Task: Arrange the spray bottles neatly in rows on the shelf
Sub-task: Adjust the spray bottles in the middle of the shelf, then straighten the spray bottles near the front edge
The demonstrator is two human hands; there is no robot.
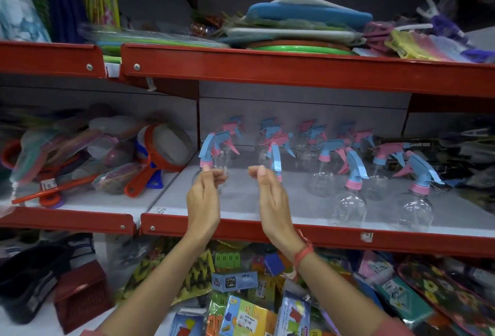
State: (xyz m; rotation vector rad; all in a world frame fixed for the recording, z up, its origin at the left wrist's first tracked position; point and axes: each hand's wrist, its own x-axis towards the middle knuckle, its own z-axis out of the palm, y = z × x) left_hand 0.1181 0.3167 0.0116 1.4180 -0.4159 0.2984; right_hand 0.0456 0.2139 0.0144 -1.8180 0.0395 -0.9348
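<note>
Several clear spray bottles with blue and pink trigger heads stand on the middle shelf [308, 224]. They form loose rows, with two nearer the front at the right [352, 201] [416, 209]. My left hand [203, 199] is raised at the shelf's left end, fingers curled around the shoulder of a clear spray bottle with a blue head [207, 152]. My right hand [272, 199] is up beside it, fingers curled toward the thumb. Just behind it stands another bottle with a blue trigger [276, 160]. Whether that hand touches this bottle is unclear.
To the left, the neighbouring shelf holds red-handled strainers [160, 153] and netted goods. The red shelf above [294, 70] carries mats and plates and overhangs the bottles. Packaged goods [241, 309] fill the shelf below my arms. Dark clutter [471, 153] sits at the far right.
</note>
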